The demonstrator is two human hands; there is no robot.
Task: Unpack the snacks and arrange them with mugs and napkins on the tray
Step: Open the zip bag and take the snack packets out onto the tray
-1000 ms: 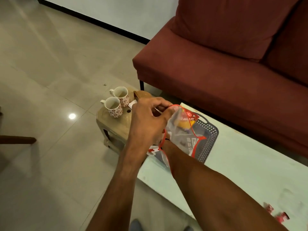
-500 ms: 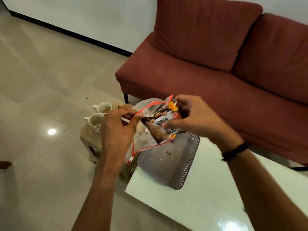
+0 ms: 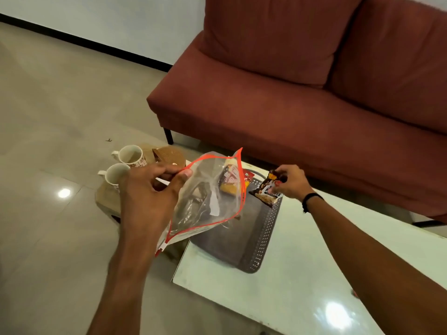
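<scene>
My left hand (image 3: 150,189) pinches the rim of a clear zip bag with a red seal (image 3: 205,204) and holds it open above the left edge of a grey perforated tray (image 3: 242,245). Snack packets (image 3: 229,182) still show inside the bag near its top. My right hand (image 3: 290,181) grips a dark snack packet (image 3: 267,192) by its top, hanging over the tray's far right rim. Two white patterned mugs (image 3: 131,155) (image 3: 113,175) stand on a low wooden stool (image 3: 106,197) to the left. I cannot make out any napkins.
The tray lies on a pale glossy coffee table (image 3: 302,274). A red sofa (image 3: 302,100) runs close behind it. A brown wooden object (image 3: 169,154) sits on the stool beside the mugs. Tiled floor (image 3: 48,105) spreads to the left.
My right hand has pulled the dark snack packet out of the bag and carried it right, over the tray's far rim. My left hand still holds the bag open.
</scene>
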